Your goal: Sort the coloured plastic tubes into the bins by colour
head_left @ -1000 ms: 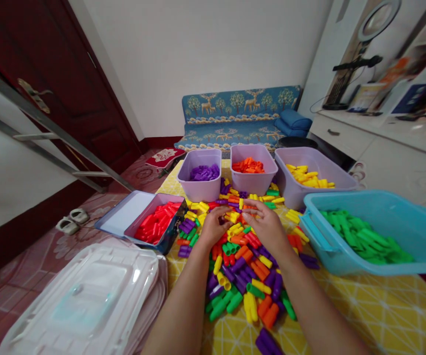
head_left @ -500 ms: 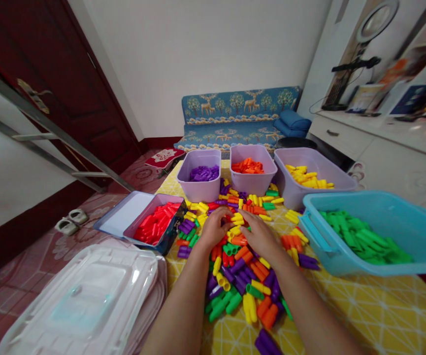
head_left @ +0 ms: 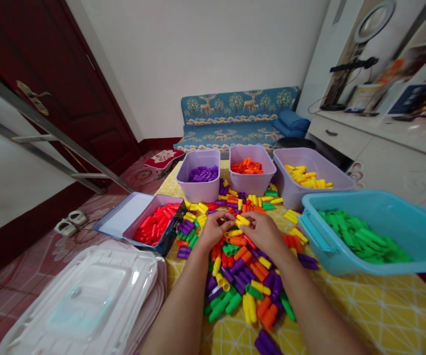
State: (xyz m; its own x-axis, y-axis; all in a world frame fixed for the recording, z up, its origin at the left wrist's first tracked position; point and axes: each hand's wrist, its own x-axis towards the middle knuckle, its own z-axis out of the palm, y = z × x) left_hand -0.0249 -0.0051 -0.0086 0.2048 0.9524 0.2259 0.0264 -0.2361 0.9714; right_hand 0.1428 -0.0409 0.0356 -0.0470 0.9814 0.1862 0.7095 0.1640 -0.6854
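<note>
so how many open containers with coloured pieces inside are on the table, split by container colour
Lilac bins: 3
Light blue tub: 1
Dark blue hinged box: 1
Total: 5

Has sofa [head_left: 235, 113] before wall [head_left: 216, 54], stool [head_left: 164, 158] near sofa, ladder [head_left: 33, 138] before door [head_left: 43, 54], shoes [head_left: 66, 228] on floor [head_left: 20, 261], and ring light [head_left: 361, 39] on cabinet [head_left: 393, 162].

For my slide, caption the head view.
Right hand holds yellow pieces, left hand close by, over multicoloured pile near colour-sorted containers.
</note>
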